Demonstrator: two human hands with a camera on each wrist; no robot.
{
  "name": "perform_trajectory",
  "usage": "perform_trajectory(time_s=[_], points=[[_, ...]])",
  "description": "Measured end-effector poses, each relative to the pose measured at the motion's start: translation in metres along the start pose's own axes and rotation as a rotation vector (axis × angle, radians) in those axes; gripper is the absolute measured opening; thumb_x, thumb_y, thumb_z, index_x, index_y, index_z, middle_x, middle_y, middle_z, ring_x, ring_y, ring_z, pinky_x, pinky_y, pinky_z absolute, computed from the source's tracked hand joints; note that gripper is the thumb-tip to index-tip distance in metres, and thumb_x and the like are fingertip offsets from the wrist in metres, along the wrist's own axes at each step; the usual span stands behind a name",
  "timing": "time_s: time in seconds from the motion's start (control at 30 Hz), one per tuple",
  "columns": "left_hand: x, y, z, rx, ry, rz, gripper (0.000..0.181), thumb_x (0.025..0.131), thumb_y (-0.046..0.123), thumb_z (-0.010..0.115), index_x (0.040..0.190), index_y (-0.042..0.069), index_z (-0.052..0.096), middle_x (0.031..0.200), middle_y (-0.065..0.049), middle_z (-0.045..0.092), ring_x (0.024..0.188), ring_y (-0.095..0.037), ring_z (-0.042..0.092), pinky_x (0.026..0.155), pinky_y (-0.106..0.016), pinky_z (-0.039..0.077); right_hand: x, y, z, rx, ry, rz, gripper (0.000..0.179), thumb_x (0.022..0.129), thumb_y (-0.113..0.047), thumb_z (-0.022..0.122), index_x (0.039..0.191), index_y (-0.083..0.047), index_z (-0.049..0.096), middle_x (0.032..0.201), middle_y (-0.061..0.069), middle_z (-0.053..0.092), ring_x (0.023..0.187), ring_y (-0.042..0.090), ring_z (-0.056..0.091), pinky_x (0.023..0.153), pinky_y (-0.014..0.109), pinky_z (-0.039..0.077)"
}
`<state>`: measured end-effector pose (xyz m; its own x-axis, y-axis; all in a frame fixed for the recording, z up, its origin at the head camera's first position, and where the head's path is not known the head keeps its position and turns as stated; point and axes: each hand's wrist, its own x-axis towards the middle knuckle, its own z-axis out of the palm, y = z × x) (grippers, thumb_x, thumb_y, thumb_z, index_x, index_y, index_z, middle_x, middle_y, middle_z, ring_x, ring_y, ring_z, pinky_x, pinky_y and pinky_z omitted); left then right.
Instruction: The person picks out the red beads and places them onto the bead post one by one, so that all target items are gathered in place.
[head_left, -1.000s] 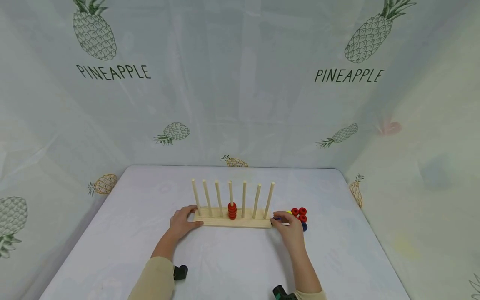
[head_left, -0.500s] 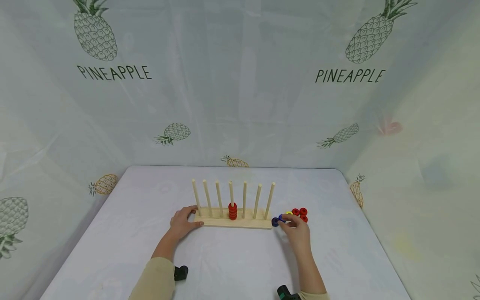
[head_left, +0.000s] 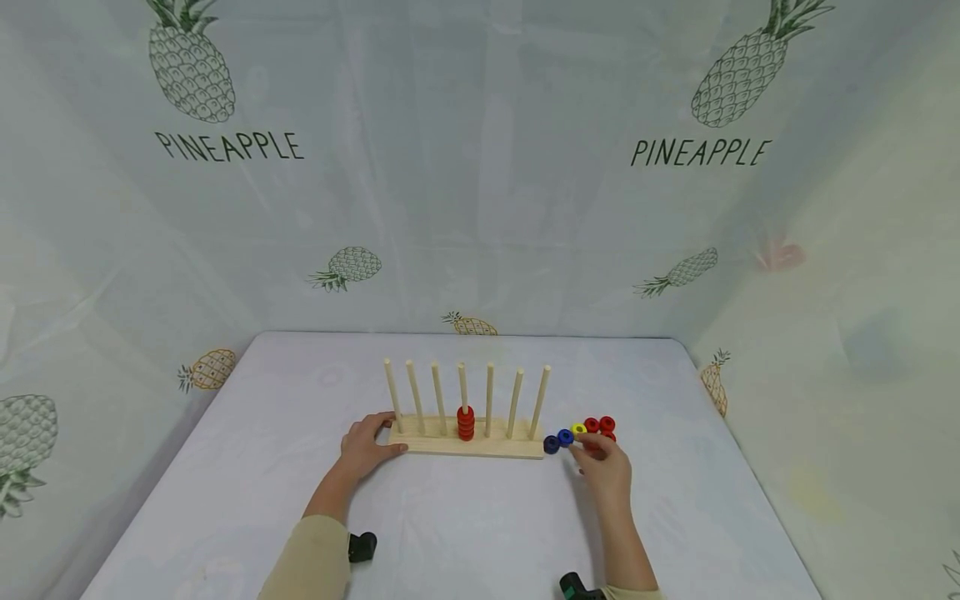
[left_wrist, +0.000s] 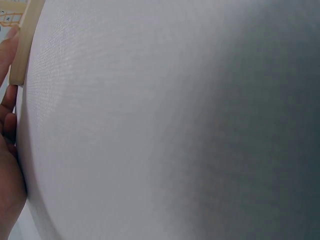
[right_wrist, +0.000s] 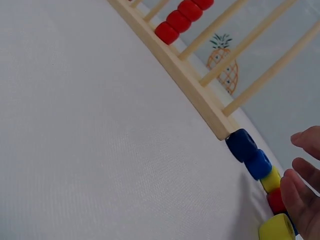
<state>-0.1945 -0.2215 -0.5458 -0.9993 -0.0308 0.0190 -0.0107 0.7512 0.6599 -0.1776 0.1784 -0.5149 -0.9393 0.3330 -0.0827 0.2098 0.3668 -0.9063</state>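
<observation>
A wooden peg board [head_left: 465,450] with several upright pegs stands on the table, and a stack of red beads [head_left: 465,423] sits on its middle peg. My left hand [head_left: 363,446] grips the board's left end, thumb at the front and fingers behind. Off the right end, a dark blue bead [head_left: 551,444], a blue bead [head_left: 566,437] and a yellow bead [head_left: 579,428] lie in a slanting row. My right hand [head_left: 609,475] hovers over the beads by the yellow one. In the right wrist view its fingers [right_wrist: 292,197] are apart with nothing between them.
Several red beads [head_left: 607,423] lie beyond the right hand, partly hidden by it. Another yellow bead [right_wrist: 275,229] shows under that hand in the right wrist view. A pineapple-print cloth [head_left: 480,208] hangs behind the white table [head_left: 465,525].
My right hand has moved right, away from the board's end, uncovering the dark blue, blue and yellow beads. The left hand and the board stay in place.
</observation>
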Motion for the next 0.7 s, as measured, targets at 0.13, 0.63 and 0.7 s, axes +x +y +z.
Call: perform_trajectory(time_s=[0.13, 0.63, 0.7], points=[[0.0, 0.0, 0.0, 0.003, -0.002, 0.0, 0.066, 0.079, 0.031, 0.082, 0.135, 0.008, 0.056, 0.119, -0.009, 0.06, 0.11, -0.033, 0.048, 0.087, -0.052, 0.033, 0.0, 0.004, 0.0, 0.014, 0.029, 0.001, 0.028, 0.087, -0.011, 0.073, 0.113, -0.003, 0.069, 0.102, 0.015, 0.062, 0.071, 0.02, 0.058, 0.058, 0.021, 0.049], [0.0, -0.002, 0.001, 0.01, -0.005, 0.003, 0.066, 0.079, 0.032, 0.082, 0.135, 0.009, 0.056, 0.119, -0.008, 0.06, 0.109, -0.032, 0.048, 0.086, -0.052, 0.033, 0.002, 0.012, 0.002, 0.024, 0.12, -0.049, 0.028, 0.085, -0.006, 0.075, 0.111, 0.001, 0.069, 0.112, 0.017, 0.052, 0.066, 0.017, 0.055, 0.053, 0.019, 0.049], [0.001, -0.003, 0.001, 0.011, -0.004, 0.007, 0.066, 0.079, 0.033, 0.082, 0.135, 0.009, 0.056, 0.119, -0.008, 0.059, 0.109, -0.032, 0.048, 0.086, -0.052, 0.033, 0.003, 0.012, 0.002, 0.02, 0.125, -0.051, 0.028, 0.084, -0.005, 0.075, 0.111, 0.002, 0.069, 0.113, 0.017, 0.052, 0.066, 0.018, 0.055, 0.053, 0.019, 0.048]])
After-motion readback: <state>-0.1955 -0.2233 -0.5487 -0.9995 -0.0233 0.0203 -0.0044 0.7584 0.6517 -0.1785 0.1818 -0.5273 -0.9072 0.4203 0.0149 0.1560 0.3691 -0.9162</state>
